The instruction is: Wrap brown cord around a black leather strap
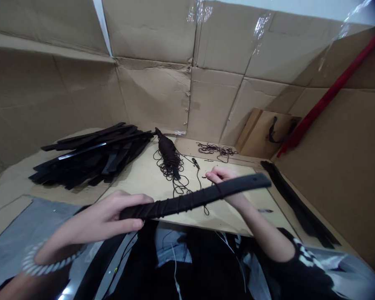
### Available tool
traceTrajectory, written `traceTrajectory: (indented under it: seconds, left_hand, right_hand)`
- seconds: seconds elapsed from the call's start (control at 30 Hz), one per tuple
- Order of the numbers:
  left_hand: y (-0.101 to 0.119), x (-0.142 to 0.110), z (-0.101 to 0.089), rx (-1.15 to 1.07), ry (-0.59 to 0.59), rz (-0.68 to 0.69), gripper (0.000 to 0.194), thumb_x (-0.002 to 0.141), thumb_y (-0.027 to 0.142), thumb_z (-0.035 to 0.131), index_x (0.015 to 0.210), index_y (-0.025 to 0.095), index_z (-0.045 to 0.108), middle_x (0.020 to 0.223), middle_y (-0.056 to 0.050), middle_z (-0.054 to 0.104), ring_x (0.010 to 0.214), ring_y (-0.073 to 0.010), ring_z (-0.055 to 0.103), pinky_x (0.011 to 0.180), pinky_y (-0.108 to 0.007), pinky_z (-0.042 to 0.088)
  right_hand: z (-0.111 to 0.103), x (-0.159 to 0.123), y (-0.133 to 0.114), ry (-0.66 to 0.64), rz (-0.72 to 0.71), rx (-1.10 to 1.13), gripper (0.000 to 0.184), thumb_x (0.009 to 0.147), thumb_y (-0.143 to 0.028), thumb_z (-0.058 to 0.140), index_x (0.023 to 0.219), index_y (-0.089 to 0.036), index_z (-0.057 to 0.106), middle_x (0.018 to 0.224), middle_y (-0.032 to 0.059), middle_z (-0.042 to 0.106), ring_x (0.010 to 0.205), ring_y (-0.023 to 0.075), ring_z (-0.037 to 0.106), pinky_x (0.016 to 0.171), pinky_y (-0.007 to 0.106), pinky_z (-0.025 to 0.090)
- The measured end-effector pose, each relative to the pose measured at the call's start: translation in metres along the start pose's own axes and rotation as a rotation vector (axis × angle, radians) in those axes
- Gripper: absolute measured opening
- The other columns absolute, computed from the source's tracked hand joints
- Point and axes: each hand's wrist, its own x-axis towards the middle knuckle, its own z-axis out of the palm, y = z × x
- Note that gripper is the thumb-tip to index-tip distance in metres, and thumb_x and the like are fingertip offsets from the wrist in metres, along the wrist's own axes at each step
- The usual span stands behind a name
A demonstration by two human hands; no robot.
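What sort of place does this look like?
Probably a makeshift handicraft workspace: flattened cardboard walls, a pile of flat black strips, loose black cord, and a cord-bound black strip in hand.

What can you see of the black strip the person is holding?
The black strip is long, flat and matte, possibly rubber or plastic, with a small hole near its bare, rounded far end. Dark cord winds around it in separate turns, closer together toward the near end. It slopes gently upward away from the person, above a cardboard-covered work surface. The left hand wraps the near end, and the right hand sits behind the far portion.
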Motion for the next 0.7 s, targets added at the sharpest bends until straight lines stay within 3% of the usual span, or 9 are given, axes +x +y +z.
traceTrajectory:
  seconds: [0.07, 0.13, 0.2, 0.27, 0.37, 0.47, 0.57, 0.7]
  left_hand:
    - [-0.010, -0.001, 0.014, -0.146, -0.079, 0.007, 0.031, 0.090, 0.044, 0.060, 0.106, 0.019, 0.072, 0.081, -0.004, 0.065, 0.064, -0.0125, 0.054, 0.059, -0.020, 0.044]
    - [-0.019, -0.003, 0.029, -0.378, -0.114, -0.062, 0.039, 0.096, 0.051, 0.049, 0.106, 0.018, 0.066, 0.064, 0.001, 0.048, 0.052, -0.0096, 0.037, 0.048, -0.020, 0.032]
    - [-0.026, -0.006, 0.043, -0.596, -0.103, -0.141, 0.044, 0.099, 0.055, 0.040, 0.109, 0.018, 0.061, 0.057, 0.005, 0.033, 0.049, -0.0092, 0.024, 0.044, -0.021, 0.020]
    - [-0.029, -0.007, 0.055, -0.793, -0.089, -0.152, 0.045, 0.101, 0.055, 0.036, 0.110, 0.017, 0.058, 0.055, 0.007, 0.028, 0.047, -0.0085, 0.019, 0.046, -0.022, 0.016]
    - [-0.027, -0.005, 0.071, -1.084, -0.165, -0.113, 0.041, 0.103, 0.049, 0.036, 0.108, 0.016, 0.058, 0.053, 0.009, 0.028, 0.042, -0.0052, 0.015, 0.048, -0.024, 0.015]
    - [-0.022, -0.001, 0.084, -1.268, -0.277, -0.125, 0.039, 0.103, 0.048, 0.037, 0.107, 0.015, 0.058, 0.055, 0.009, 0.029, 0.039, -0.0027, 0.016, 0.049, -0.024, 0.016]
    - [-0.019, 0.003, 0.094, -1.383, -0.338, -0.158, 0.041, 0.103, 0.049, 0.037, 0.107, 0.015, 0.059, 0.057, 0.008, 0.032, 0.038, -0.0014, 0.018, 0.050, -0.023, 0.017]
    - [-0.018, 0.004, 0.101, -1.465, -0.341, -0.221, 0.042, 0.103, 0.050, 0.038, 0.106, 0.015, 0.060, 0.058, 0.009, 0.033, 0.038, 0.0007, 0.017, 0.057, -0.020, 0.027]
  right_hand:
    - [0.017, -0.013, -0.001, 0.028, 0.057, 0.060, 0.066, 0.098, -0.060, 0.044, 0.062, -0.007, 0.056, 0.056, 0.0028, 0.046, 0.051, 0.0022, 0.038, 0.049, 0.012, 0.029]
    - [0.027, -0.023, -0.007, 0.053, 0.104, 0.113, 0.057, 0.100, -0.055, 0.043, 0.081, -0.007, 0.067, 0.060, 0.0028, 0.050, 0.050, 0.0017, 0.036, 0.048, 0.012, 0.029]
    - [0.031, -0.029, -0.016, 0.056, 0.152, 0.202, 0.045, 0.099, -0.048, 0.048, 0.106, -0.010, 0.071, 0.073, 0.0046, 0.059, 0.052, 0.0012, 0.038, 0.048, 0.011, 0.032]
    - [0.031, -0.031, -0.023, 0.038, 0.182, 0.315, 0.039, 0.096, -0.044, 0.054, 0.113, -0.012, 0.071, 0.087, 0.0069, 0.064, 0.057, 0.0018, 0.045, 0.052, 0.011, 0.039]
    - [0.029, -0.028, -0.026, -0.004, 0.191, 0.420, 0.032, 0.092, -0.039, 0.058, 0.094, -0.011, 0.073, 0.093, 0.0084, 0.065, 0.071, 0.0051, 0.057, 0.063, 0.013, 0.049]
    - [0.026, -0.023, -0.020, -0.101, 0.277, 0.509, 0.033, 0.092, -0.039, 0.060, 0.089, -0.008, 0.067, 0.087, 0.0083, 0.063, 0.076, 0.0056, 0.059, 0.065, 0.012, 0.050]
    - [0.021, -0.020, -0.010, -0.211, 0.351, 0.602, 0.038, 0.093, -0.045, 0.058, 0.099, -0.008, 0.058, 0.081, 0.0056, 0.059, 0.063, 0.0040, 0.056, 0.058, 0.013, 0.049]
    - [0.014, -0.020, -0.009, -0.364, 0.398, 0.800, 0.049, 0.087, -0.041, 0.063, 0.122, -0.016, 0.039, 0.099, 0.0053, 0.058, 0.059, 0.0027, 0.054, 0.055, 0.015, 0.049]
